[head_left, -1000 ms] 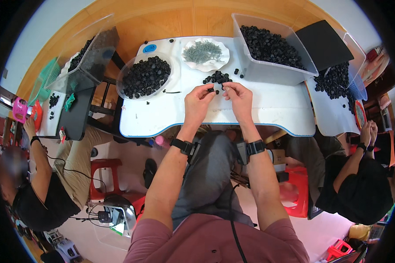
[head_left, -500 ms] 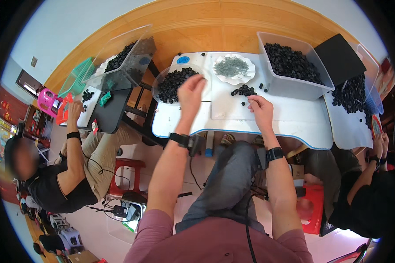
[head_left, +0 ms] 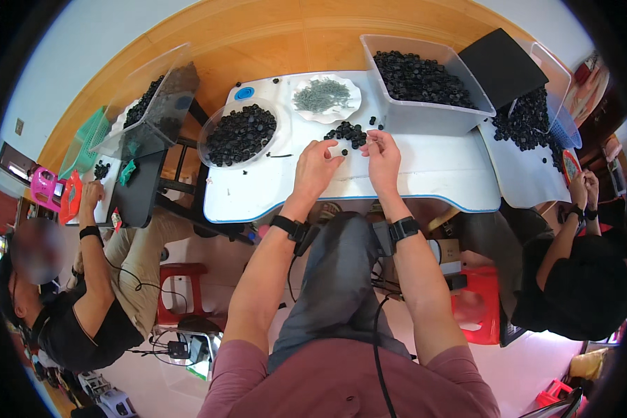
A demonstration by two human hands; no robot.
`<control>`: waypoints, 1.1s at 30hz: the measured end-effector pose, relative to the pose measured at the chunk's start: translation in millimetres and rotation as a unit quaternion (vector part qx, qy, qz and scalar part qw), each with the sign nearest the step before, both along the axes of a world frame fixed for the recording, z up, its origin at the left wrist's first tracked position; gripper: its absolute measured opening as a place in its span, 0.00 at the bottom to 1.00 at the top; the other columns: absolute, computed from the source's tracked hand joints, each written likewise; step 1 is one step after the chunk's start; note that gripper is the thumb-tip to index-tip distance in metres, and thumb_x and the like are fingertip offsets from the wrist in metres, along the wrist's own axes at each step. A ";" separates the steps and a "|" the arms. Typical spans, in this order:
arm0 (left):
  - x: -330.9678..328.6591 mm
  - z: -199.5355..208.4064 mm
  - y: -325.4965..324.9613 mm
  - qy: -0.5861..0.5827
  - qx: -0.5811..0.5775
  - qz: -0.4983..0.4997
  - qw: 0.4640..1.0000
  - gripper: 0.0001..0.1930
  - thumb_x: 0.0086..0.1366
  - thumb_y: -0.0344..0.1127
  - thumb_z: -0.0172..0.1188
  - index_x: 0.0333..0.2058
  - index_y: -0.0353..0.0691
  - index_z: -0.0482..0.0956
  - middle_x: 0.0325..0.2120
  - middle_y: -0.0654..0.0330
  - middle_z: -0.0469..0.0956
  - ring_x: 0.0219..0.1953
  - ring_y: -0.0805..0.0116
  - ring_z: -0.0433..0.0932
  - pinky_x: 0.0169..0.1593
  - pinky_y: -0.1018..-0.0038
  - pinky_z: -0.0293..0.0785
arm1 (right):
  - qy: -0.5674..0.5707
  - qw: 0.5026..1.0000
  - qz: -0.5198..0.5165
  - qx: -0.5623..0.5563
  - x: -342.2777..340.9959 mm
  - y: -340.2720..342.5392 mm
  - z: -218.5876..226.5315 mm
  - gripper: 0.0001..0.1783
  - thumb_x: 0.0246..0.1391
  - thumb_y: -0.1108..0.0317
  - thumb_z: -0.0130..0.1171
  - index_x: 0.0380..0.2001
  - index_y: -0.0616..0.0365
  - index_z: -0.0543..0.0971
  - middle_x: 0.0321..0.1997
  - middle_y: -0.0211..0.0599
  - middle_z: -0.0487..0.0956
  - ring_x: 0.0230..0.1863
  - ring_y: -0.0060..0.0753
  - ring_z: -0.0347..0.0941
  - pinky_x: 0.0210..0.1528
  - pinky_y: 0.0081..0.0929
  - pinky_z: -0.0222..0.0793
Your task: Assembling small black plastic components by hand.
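My left hand (head_left: 318,166) and my right hand (head_left: 382,155) rest close together on the white table (head_left: 425,174), just in front of a small pile of black parts (head_left: 348,132). The left thumb and forefinger pinch a small black part. My right hand's fingers are curled at the pile's near edge, and what they hold is hidden. To the left stands a clear bowl (head_left: 209,139) full of black parts. A white plate (head_left: 355,94) of small grey-green pieces lies behind the pile.
A clear bin of black parts (head_left: 425,111) stands at the back right, with a black lid (head_left: 501,66) and another heap of parts (head_left: 529,122) beyond it. One person sits at the left (head_left: 83,306), another at the right (head_left: 571,279). Red stools (head_left: 177,292) stand on the floor.
My left hand has come back from the bowl on the left to the small pile. My right hand stayed by the pile. The view has shifted slightly.
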State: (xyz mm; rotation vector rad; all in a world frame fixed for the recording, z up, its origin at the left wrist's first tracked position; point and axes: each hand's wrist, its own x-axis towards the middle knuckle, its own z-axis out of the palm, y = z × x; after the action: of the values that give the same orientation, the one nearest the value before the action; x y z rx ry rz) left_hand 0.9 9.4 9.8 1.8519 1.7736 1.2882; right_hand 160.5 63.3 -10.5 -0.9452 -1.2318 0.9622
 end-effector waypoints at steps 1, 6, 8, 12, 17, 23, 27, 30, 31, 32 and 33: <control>4.5 0.4 3.1 0.017 0.009 0.001 1.000 0.18 0.54 0.34 0.71 0.44 0.37 0.83 0.27 0.55 0.75 0.29 0.58 0.76 0.35 0.64 0.73 | 0.008 1.000 -0.001 0.004 -0.6 0.6 -0.6 0.09 0.62 0.78 0.53 0.45 0.66 0.76 0.37 0.36 0.79 0.32 0.23 0.77 0.36 0.21 0.73; 17.7 1.3 11.6 0.091 0.000 0.014 0.996 0.16 0.55 0.38 0.70 0.42 0.40 0.84 0.27 0.55 0.76 0.32 0.56 0.77 0.37 0.62 0.74 | -0.040 0.995 -0.084 0.026 1.6 8.4 -13.4 0.09 0.58 0.81 0.52 0.42 0.65 0.77 0.36 0.36 0.76 0.32 0.24 0.77 0.36 0.23 0.74; 16.3 -1.1 12.5 0.093 -0.023 0.012 0.995 0.15 0.55 0.38 0.70 0.41 0.41 0.84 0.29 0.55 0.78 0.35 0.54 0.78 0.40 0.60 0.75 | -0.168 0.974 -0.126 0.089 -0.6 8.4 -11.1 0.12 0.55 0.83 0.54 0.43 0.64 0.77 0.36 0.37 0.76 0.33 0.26 0.77 0.36 0.23 0.74; 12.9 -4.5 14.4 0.058 -0.018 0.059 0.996 0.13 0.59 0.39 0.68 0.43 0.45 0.84 0.25 0.59 0.75 0.29 0.60 0.76 0.36 0.62 0.72 | -0.295 0.950 -0.092 0.053 -10.1 5.9 5.5 0.19 0.49 0.79 0.59 0.47 0.59 0.78 0.38 0.47 0.75 0.36 0.46 0.75 0.41 0.38 0.73; 16.3 1.4 14.8 0.041 -0.049 0.072 0.995 0.13 0.58 0.37 0.68 0.43 0.44 0.83 0.27 0.58 0.78 0.33 0.57 0.79 0.38 0.60 0.74 | -0.360 0.932 -0.040 0.020 -4.8 20.2 20.7 0.14 0.47 0.74 0.64 0.41 0.59 0.82 0.35 0.46 0.76 0.36 0.48 0.76 0.41 0.41 0.72; 16.6 5.2 10.9 0.019 -0.040 0.054 0.998 0.16 0.58 0.36 0.68 0.46 0.45 0.82 0.28 0.59 0.79 0.32 0.57 0.79 0.38 0.61 0.74 | -0.263 0.962 -0.072 0.027 -1.9 15.8 8.6 0.13 0.49 0.71 0.67 0.39 0.61 0.83 0.31 0.40 0.78 0.32 0.36 0.76 0.37 0.31 0.72; 11.9 5.1 7.7 -0.101 -0.020 0.016 0.995 0.19 0.57 0.33 0.68 0.49 0.47 0.82 0.29 0.61 0.79 0.29 0.63 0.79 0.35 0.66 0.74 | -0.085 0.996 0.028 0.015 1.3 1.6 5.4 0.08 0.57 0.71 0.64 0.37 0.64 0.83 0.31 0.25 0.77 0.30 0.14 0.67 0.33 0.16 0.65; 9.0 -0.2 6.2 -0.175 0.005 -0.042 0.984 0.19 0.57 0.31 0.68 0.49 0.47 0.82 0.31 0.62 0.81 0.30 0.67 0.79 0.36 0.70 0.75 | -0.108 0.991 0.077 0.005 1.9 -5.1 8.3 0.08 0.59 0.71 0.61 0.38 0.65 0.83 0.30 0.23 0.77 0.29 0.12 0.67 0.33 0.15 0.63; 9.3 -1.7 8.3 -0.196 0.020 -0.074 0.978 0.18 0.57 0.30 0.68 0.48 0.47 0.83 0.32 0.62 0.82 0.30 0.69 0.80 0.37 0.72 0.75 | -0.125 0.987 0.098 0.021 2.0 -4.2 8.5 0.08 0.60 0.71 0.61 0.38 0.65 0.83 0.29 0.24 0.77 0.29 0.13 0.67 0.32 0.15 0.63; 9.0 -3.3 9.6 -0.197 0.022 -0.072 0.977 0.18 0.57 0.30 0.68 0.48 0.47 0.83 0.32 0.62 0.82 0.30 0.69 0.80 0.37 0.72 0.75 | -0.126 0.987 0.099 0.022 1.9 -3.9 8.6 0.08 0.60 0.71 0.61 0.38 0.65 0.83 0.29 0.24 0.77 0.29 0.13 0.67 0.32 0.15 0.63; 8.6 -4.9 10.2 -0.205 0.017 -0.085 0.975 0.17 0.58 0.27 0.67 0.47 0.44 0.84 0.33 0.61 0.82 0.31 0.72 0.79 0.37 0.75 0.75 | -0.134 0.986 0.093 0.027 1.5 -3.7 8.7 0.09 0.58 0.72 0.61 0.38 0.66 0.83 0.30 0.29 0.79 0.30 0.16 0.69 0.33 0.18 0.65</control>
State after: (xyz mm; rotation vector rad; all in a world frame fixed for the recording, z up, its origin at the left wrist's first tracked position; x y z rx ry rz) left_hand 9.5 19.6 4.8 1.5694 1.3584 1.5079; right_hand 161.9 59.6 -1.8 -0.9518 -1.5878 0.9623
